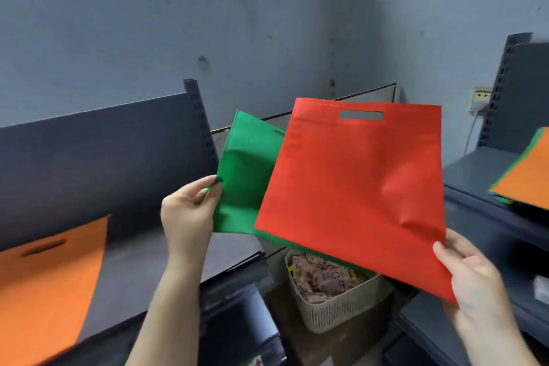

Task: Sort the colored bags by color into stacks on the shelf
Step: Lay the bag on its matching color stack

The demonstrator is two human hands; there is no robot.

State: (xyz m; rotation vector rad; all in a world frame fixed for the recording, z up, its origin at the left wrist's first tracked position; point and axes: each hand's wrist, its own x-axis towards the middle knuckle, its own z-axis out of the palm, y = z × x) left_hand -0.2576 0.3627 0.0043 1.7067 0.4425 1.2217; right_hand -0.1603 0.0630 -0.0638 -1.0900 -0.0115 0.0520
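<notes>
My left hand (pixel 188 211) pinches the lower left edge of a green bag (pixel 246 175), held up in the air in front of the corner. My right hand (pixel 472 273) grips the lower right corner of a red bag (pixel 356 187) with a cut-out handle, which overlaps the green one. An orange bag (pixel 50 282) lies flat on the dark shelf (pixel 142 270) at the lower left. On the right shelf (pixel 475 175) sits a mixed stack of bags (pixel 525 175) with an orange one on top and green edges below.
A cream plastic basket (pixel 323 303) full of patterned cloth stands on the floor between the two shelves. Upright slotted posts (pixel 199 116) rise behind the left shelf. A wall socket with a plug (pixel 482 98) is at the right.
</notes>
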